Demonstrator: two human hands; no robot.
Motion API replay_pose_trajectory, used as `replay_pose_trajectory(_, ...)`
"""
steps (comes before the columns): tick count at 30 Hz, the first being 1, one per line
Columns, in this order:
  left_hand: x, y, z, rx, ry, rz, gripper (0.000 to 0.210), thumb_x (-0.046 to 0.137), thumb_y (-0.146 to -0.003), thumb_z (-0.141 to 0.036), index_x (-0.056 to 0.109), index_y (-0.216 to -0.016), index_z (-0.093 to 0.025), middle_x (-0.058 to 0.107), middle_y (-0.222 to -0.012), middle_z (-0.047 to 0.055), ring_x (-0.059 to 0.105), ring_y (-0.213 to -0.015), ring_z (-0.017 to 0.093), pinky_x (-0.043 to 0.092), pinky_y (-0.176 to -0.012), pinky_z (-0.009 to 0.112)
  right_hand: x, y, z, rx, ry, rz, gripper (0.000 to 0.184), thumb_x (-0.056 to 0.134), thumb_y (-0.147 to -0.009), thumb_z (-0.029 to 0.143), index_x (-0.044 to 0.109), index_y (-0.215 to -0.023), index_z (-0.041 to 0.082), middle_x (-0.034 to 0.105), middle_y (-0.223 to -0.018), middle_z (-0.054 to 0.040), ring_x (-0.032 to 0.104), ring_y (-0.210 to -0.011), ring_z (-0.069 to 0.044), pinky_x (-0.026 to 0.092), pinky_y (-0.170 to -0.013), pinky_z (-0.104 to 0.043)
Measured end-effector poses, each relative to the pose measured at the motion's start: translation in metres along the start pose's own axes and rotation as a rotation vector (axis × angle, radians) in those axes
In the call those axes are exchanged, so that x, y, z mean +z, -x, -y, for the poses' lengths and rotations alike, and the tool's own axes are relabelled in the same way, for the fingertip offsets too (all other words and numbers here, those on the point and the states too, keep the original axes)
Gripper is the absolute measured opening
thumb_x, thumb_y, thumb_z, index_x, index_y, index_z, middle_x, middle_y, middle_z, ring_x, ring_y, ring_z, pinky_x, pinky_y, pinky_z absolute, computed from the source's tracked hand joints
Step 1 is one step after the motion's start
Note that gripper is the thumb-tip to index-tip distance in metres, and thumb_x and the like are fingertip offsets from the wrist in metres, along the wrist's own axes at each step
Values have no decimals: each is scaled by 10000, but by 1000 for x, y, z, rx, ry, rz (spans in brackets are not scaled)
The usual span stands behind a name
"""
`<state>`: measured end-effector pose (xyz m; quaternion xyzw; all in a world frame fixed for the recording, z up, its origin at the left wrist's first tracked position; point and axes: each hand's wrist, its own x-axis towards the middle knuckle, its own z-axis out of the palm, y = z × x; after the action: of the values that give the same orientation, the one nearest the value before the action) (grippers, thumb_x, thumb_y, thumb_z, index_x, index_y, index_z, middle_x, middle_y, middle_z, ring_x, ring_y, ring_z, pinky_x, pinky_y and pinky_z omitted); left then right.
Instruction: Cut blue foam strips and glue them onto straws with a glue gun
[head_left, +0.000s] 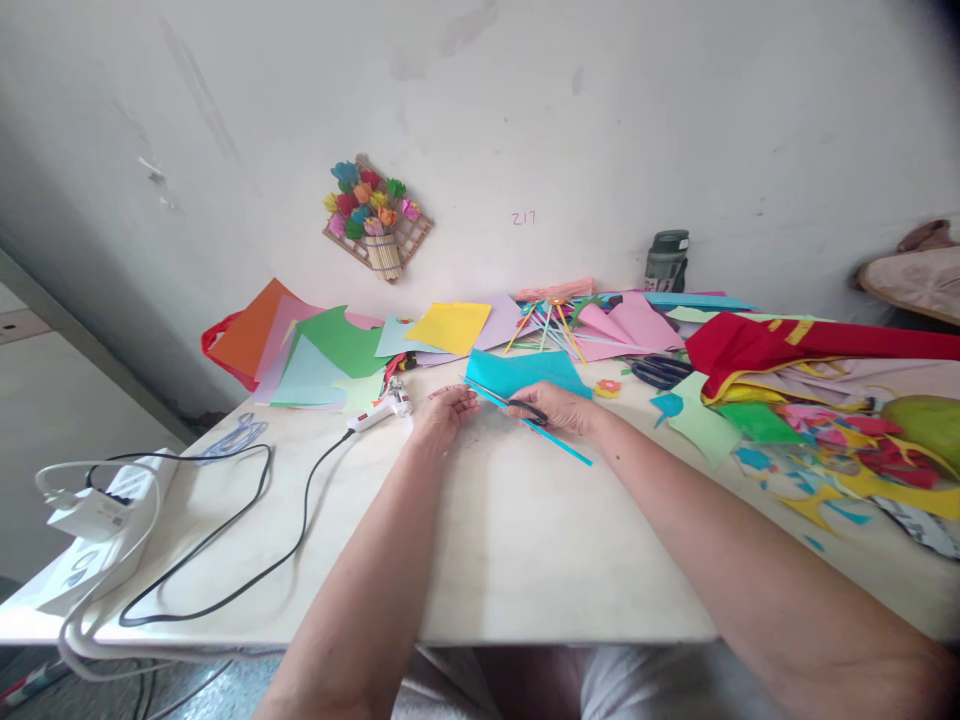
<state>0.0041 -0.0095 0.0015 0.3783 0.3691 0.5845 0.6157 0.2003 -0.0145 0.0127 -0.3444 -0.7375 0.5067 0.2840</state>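
My right hand is closed around the black handles of a pair of scissors. Their blades point left along the near edge of a bright blue sheet of paper. A narrow blue strip hangs out below the scissors, on the near side of the blades. At the left end of the sheet, my left hand pinches the paper between its fingertips. A white glue gun lies just left of my left hand, its black cord running off to the left. A small orange and yellow paper flower lies right of the sheet.
Coloured paper sheets line the back of the table. A power strip with cables stands at left. Paper scraps, red fabric and dark-handled scissors are at right. A bottle stands by the wall, where a flower decoration hangs.
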Motion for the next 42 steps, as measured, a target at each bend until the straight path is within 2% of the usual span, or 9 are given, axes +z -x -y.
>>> replay_pose_trajectory(3,-1,0,-1,14,-17,-5,41,576,-648,-114,575,-668,-78,594,-592,38,553,-491,87,489,-514,214,1,1,2,14,-10,3,320,590,-633,449,509,-626,139,372,-462,70,318,-393,-44,216,-397,-207)
replay_pose_trajectory(18,0,-1,3,52,-3,29,49,590,-635,-131,558,-639,-95,614,-615,59,592,-565,127,507,-609,270,4,2,4,56,-114,-6,320,577,-664,442,484,-608,141,432,-443,55,339,-337,-40,221,-351,-200)
replay_pose_trajectory(36,0,-1,3,46,-4,28,37,584,-638,-119,562,-633,-90,610,-608,62,589,-567,124,511,-606,266,4,1,5,31,-50,-14,300,583,-637,423,525,-643,129,391,-444,66,332,-380,-50,222,-393,-212)
replay_pose_trajectory(42,0,0,3,39,-8,43,47,587,-644,-125,558,-631,-90,613,-613,63,591,-567,126,512,-609,269,4,1,4,37,-28,-6,292,574,-640,421,494,-619,141,381,-450,68,322,-385,-49,218,-389,-208)
